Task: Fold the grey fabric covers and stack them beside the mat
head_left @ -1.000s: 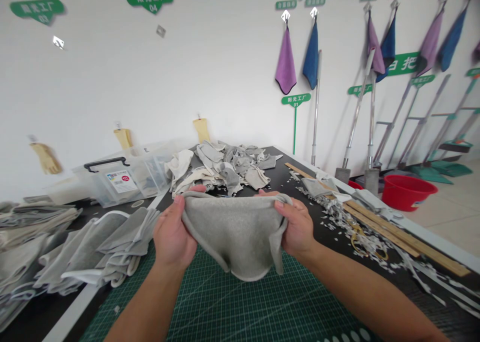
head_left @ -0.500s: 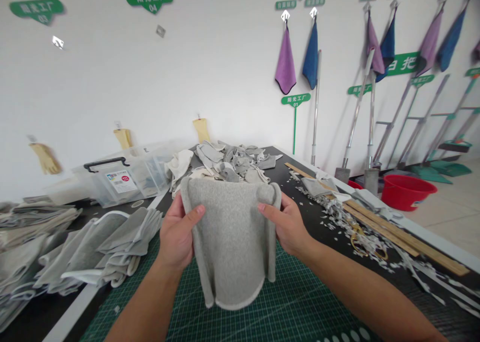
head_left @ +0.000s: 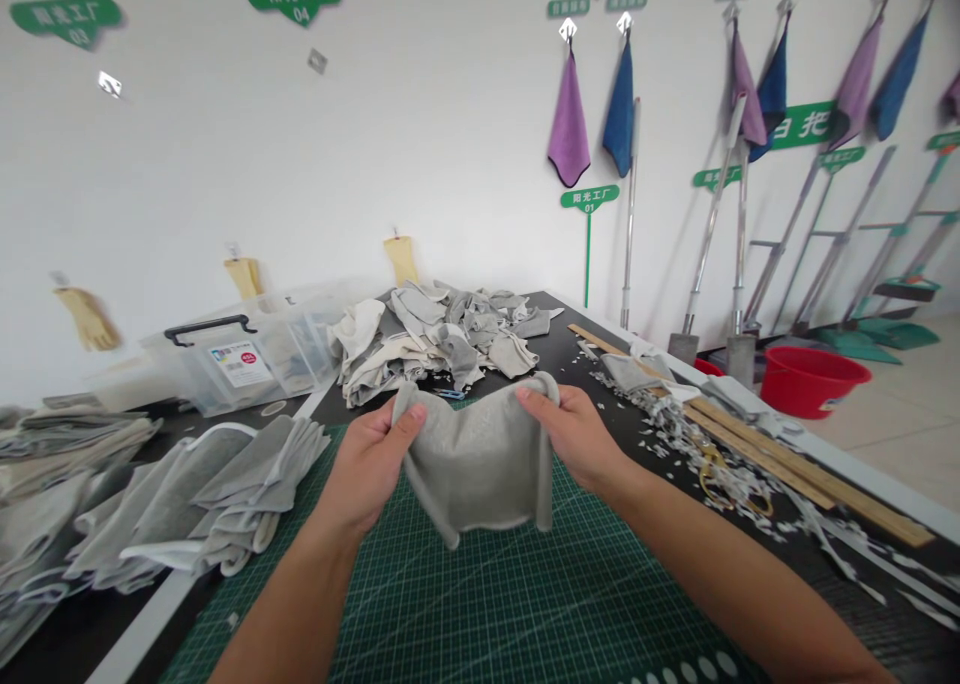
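Note:
My left hand (head_left: 371, 474) and my right hand (head_left: 574, 434) pinch the upper corners of a grey fleece cloth (head_left: 476, 469) with a pale bound edge. The cloth sags in a curved fold between them, just above a green cutting mat (head_left: 525, 594). Beyond my hands lies a loose heap of grey and off-white cloth pieces (head_left: 442, 349). To the left of my left hand is a stack of grey cloths (head_left: 217, 494), not touching it.
A clear plastic box (head_left: 247, 359) stands at the back left. On the black table's right side lie fabric trimmings (head_left: 675, 434), scissors (head_left: 720, 479) and a wooden ruler (head_left: 802, 474). A red bucket (head_left: 810, 382) stands on the floor, with mops and towels along the wall.
The cloth no longer hangs long and upright as it did half a second ago. My hands have lowered and drawn closer, leaving it bunched and sagging between them.

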The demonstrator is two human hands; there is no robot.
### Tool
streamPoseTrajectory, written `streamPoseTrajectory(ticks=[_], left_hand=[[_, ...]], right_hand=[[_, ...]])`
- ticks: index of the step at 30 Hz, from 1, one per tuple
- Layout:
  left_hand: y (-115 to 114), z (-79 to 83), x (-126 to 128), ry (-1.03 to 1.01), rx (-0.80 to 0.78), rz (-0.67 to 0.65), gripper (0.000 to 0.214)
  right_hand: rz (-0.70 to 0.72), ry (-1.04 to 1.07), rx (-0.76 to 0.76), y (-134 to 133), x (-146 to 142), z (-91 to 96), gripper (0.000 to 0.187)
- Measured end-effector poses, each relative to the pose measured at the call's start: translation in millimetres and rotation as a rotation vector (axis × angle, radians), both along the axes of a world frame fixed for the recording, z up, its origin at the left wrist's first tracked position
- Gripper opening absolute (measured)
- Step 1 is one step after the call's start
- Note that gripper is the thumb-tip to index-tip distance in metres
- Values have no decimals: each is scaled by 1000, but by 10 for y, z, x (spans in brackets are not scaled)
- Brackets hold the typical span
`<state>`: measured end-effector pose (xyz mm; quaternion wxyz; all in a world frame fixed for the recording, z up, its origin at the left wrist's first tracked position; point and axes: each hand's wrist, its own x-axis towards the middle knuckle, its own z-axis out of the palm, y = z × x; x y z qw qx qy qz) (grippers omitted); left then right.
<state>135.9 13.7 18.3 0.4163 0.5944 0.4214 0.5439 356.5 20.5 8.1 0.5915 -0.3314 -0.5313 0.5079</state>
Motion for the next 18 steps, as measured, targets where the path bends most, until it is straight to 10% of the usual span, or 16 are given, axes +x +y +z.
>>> streamPoseTrajectory(ticks=[7, 18], left_hand=[[-20, 107, -144, 119, 63, 17, 31], [5, 90, -75, -408, 130, -109, 36]], right_hand=[[-15, 167, -22, 62, 93, 29, 32], [-29, 136, -151, 66, 31, 19, 25]])
